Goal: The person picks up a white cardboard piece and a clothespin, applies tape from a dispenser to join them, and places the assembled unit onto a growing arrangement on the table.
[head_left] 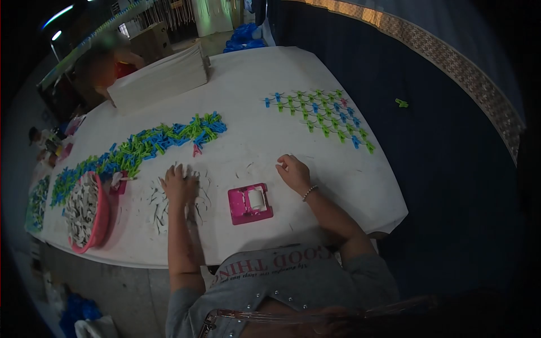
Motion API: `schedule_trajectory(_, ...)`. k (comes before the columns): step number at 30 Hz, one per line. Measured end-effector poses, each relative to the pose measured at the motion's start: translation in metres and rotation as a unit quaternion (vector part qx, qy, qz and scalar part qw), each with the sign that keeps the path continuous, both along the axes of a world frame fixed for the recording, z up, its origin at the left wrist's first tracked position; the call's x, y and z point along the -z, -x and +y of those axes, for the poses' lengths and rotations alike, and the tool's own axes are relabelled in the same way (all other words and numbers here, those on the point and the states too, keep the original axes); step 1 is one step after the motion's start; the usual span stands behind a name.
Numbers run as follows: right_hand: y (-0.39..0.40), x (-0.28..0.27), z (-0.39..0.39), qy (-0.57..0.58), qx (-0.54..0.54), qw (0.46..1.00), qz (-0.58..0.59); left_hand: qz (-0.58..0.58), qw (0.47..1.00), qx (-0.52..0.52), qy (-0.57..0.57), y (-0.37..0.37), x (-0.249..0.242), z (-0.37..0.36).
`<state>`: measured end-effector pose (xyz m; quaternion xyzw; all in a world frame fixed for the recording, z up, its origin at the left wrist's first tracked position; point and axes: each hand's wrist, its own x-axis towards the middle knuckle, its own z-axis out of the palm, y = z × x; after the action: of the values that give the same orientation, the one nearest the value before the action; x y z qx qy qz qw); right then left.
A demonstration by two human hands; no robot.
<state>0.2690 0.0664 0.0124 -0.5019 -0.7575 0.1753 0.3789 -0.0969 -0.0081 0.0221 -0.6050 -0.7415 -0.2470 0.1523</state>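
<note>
Surface: a long white table (248,141) in a dim workroom, dark blue cloth hanging along its far side.
Work in hand: small dark metal springs (160,208) lie scattered on the table in front of the person, just under and around the left hand.
Left hand: the left hand (179,185) rests palm down on the scattered springs, fingers curled over something small and pale; what it grips cannot be made out.
Right hand: the right hand (292,170), a bead bracelet at the wrist, sits loosely closed on the bare table with the fingertips pinched together; whether they hold a piece is too small to tell.
Jig: a pink plastic tray (249,203) with a white part in it lies between the two hands, touching neither.
Done, as it appears: a neat grid of green and blue clothes pegs (321,117) is laid out beyond the right hand, and a long heaped band of pegs (152,145) runs beyond the left hand.
Left, as it appears: a pink basket (104,217) near the left hand is full of pale pieces, so I judge much remains.
Stray: one green peg (401,102) lies on the blue cloth.
Beyond: a stack of white boards (160,79) at the far end, another person blurred behind it.
</note>
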Motion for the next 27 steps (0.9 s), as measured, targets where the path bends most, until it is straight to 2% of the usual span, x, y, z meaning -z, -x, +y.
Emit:
schedule_trajectory(1, -0.001, 0.0, 0.001, -0.001, 0.001, 1.0, 0.003, 0.099, 0.991, -0.085, 0.021, 0.0, -0.003, -0.006)
schedule_trajectory(2, -0.001, 0.001, 0.001, 0.001, -0.004, 1.0, 0.005, 0.016, 0.993, -0.074, 0.087, 0.002, -0.007, -0.013)
schedule_trajectory(3, -0.002, 0.001, 0.002, 0.002, -0.009, 1.0, 0.006, 0.02, 0.993, -0.073, 0.086, 0.006, 0.0, -0.014)
schedule_trajectory(5, -0.001, 0.002, 0.003, -0.003, -0.009, 1.0, 0.005, -0.072, 0.997, 0.021, 0.021, 0.018, 0.018, -0.012)
schedule_trajectory(8, -0.003, 0.005, 0.003, -0.006, -0.015, 1.0, -0.003, -0.11, 0.993, 0.021, -0.033, 0.006, 0.016, -0.018)
schedule_trajectory(12, -0.006, 0.001, 0.002, -0.001, -0.03, 1.0, -0.005, -0.162, 0.986, 0.024, -0.02, -0.002, 0.004, -0.025)
schedule_trajectory(14, -0.007, 0.005, 0.004, -0.003, -0.034, 0.999, -0.003, -0.22, 0.973, 0.026, -0.058, 0.002, 0.011, -0.023)
schedule_trajectory(15, -0.007, 0.005, 0.005, -0.005, -0.035, 0.999, -0.002, -0.218, 0.974, 0.024, -0.057, 0.008, 0.013, -0.022)
schedule_trajectory(17, -0.007, 0.006, 0.006, -0.006, -0.037, 0.999, 0.0, -0.042, 0.989, 0.053, -0.133, 0.019, 0.016, -0.021)
schedule_trajectory(18, -0.008, 0.006, 0.006, -0.008, -0.039, 0.999, 0.0, -0.04, 0.989, 0.053, -0.132, 0.016, 0.013, -0.021)
schedule_trajectory(20, -0.008, 0.007, 0.006, -0.007, -0.04, 0.999, 0.005, -0.296, 0.938, 0.057, -0.172, 0.008, 0.008, -0.021)
schedule_trajectory(24, -0.008, 0.003, 0.005, 0.015, -0.043, 0.999, 0.015, -0.317, 0.931, 0.047, -0.175, -0.004, -0.029, -0.025)
schedule_trajectory(25, -0.007, 0.0, 0.004, 0.014, -0.044, 0.999, 0.015, -0.345, 0.924, 0.077, -0.146, -0.005, -0.033, -0.026)
schedule_trajectory(27, -0.004, -0.009, 0.0, -0.048, -0.059, 0.995, 0.063, -0.371, 0.915, 0.105, -0.118, -0.015, -0.046, -0.031)
